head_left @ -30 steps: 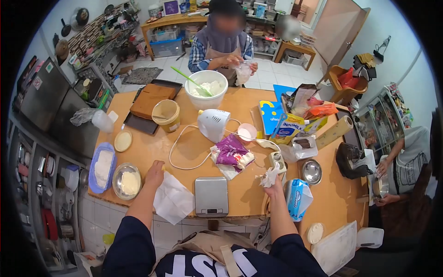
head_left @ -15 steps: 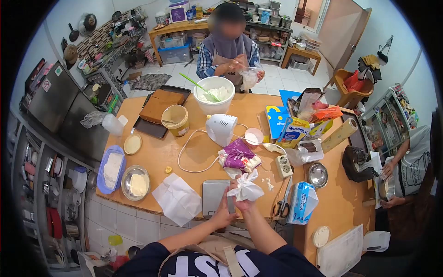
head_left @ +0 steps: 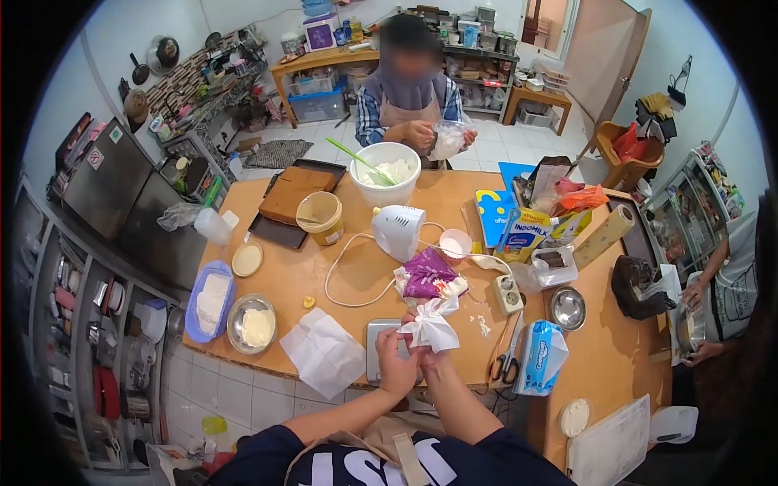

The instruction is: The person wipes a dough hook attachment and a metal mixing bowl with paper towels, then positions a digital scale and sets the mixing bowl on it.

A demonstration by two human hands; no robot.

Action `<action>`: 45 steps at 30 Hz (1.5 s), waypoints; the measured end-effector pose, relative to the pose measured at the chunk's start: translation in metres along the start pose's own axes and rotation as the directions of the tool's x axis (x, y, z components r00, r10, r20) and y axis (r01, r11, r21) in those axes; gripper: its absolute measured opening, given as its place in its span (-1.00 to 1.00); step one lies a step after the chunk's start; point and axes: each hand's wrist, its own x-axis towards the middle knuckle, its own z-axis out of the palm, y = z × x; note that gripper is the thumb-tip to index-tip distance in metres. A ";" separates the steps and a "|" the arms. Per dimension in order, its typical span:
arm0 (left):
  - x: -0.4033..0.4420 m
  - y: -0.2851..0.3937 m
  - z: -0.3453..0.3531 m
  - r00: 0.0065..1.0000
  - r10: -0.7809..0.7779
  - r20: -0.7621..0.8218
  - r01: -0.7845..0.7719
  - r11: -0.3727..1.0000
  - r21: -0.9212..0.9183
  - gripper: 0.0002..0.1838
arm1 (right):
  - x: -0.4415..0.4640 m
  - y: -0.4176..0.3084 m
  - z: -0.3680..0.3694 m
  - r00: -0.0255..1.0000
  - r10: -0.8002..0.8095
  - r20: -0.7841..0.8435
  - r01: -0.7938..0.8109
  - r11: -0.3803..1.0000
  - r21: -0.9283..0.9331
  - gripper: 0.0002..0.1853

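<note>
A crumpled white tissue (head_left: pixel 434 326) is bunched up in my right hand (head_left: pixel 438 364), over the edge of a flat grey kitchen scale (head_left: pixel 379 336). My left hand (head_left: pixel 397 364) is closed against the tissue's lower left side, touching my right hand. The bunched tissue hides some of the right fingers. Just beyond it lies an opened purple packet (head_left: pixel 432 274) with white contents. A sheet of white paper (head_left: pixel 324 352) is left of the scale.
A hand mixer (head_left: pixel 398 232) stands mid-table, its cord looping left. Across, a co-worker (head_left: pixel 413 101) handles a clear plastic bag (head_left: pixel 450 139) behind a white bucket (head_left: pixel 385 174). Scissors (head_left: pixel 506 366), a tissue pack (head_left: pixel 540 356) and a socket strip (head_left: pixel 508 295) lie right. Another person works far right.
My left hand has moved up and closed in against the tissue and my right hand. The view has shifted slightly. Across the table, the co-worker's hands have moved on the plastic bag.
</note>
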 end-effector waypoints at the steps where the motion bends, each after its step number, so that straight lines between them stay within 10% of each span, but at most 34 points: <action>1: 0.001 -0.001 0.000 1.000 -0.008 -0.013 0.008 1.000 -0.013 -0.63 | 0.000 0.000 0.002 0.998 -0.028 -0.049 0.025 0.997 -0.072 -0.83; 6: 0.012 0.001 -0.004 0.998 -0.057 -0.024 0.051 0.980 -0.190 -0.78 | -0.003 0.003 -0.008 0.996 -0.050 -0.068 0.046 0.997 -0.063 -0.79; 9: 0.019 0.018 -0.005 0.944 -0.285 0.166 0.310 0.595 -0.741 -0.85 | -0.006 0.003 -0.001 0.992 -0.081 -0.095 0.061 0.978 -0.198 -0.80; 14: 0.024 0.012 -0.001 0.887 -0.376 0.268 0.394 0.312 -0.865 -0.80 | -0.009 -0.002 0.005 0.986 -0.144 -0.082 0.080 0.848 -0.524 -0.84; 20: 0.032 0.010 -0.011 0.785 -0.380 0.489 0.541 0.037 -0.840 -0.74 | -0.003 0.000 0.004 0.848 -0.266 0.458 0.492 0.076 -0.867 -0.82; 24: 0.040 0.006 -0.021 0.679 -0.347 0.647 0.656 -0.107 -0.747 -0.63 | -0.020 0.000 0.016 0.823 -0.133 0.552 0.405 -0.544 -0.735 -0.81; 29: 0.041 -0.037 -0.019 0.633 -0.291 0.717 0.698 -0.186 -0.692 -0.75 | -0.047 -0.011 0.023 0.881 0.007 0.473 0.355 -0.670 -0.652 -0.50; 35: 0.039 -0.050 -0.019 0.582 -0.252 0.773 0.657 -0.415 -0.630 -0.70 | -0.097 -0.092 0.020 0.723 -0.354 0.593 -0.067 -0.890 -0.450 -0.54; 38: 0.036 -0.054 -0.025 0.538 -0.242 0.807 0.713 -0.381 -0.589 -0.65 | -0.129 -0.153 0.041 0.428 -0.627 0.651 -0.520 -0.760 -0.390 -0.54; 40: 0.033 -0.053 -0.028 0.539 -0.249 0.805 0.697 -0.404 -0.592 -0.61 | -0.147 -0.177 0.056 0.406 -0.659 0.633 -0.754 -0.634 -0.176 -0.63; 43: 0.029 -0.056 -0.032 0.535 -0.261 0.804 0.697 -0.401 -0.594 -0.61 | -0.173 -0.208 0.031 0.502 -0.841 0.201 -0.825 -0.536 -0.180 -0.75; 45: 0.028 -0.059 -0.034 0.508 -0.292 0.810 0.709 -0.393 -0.586 -0.61 | -0.175 -0.213 0.023 0.483 -0.834 0.266 -0.715 -0.551 -0.430 -0.80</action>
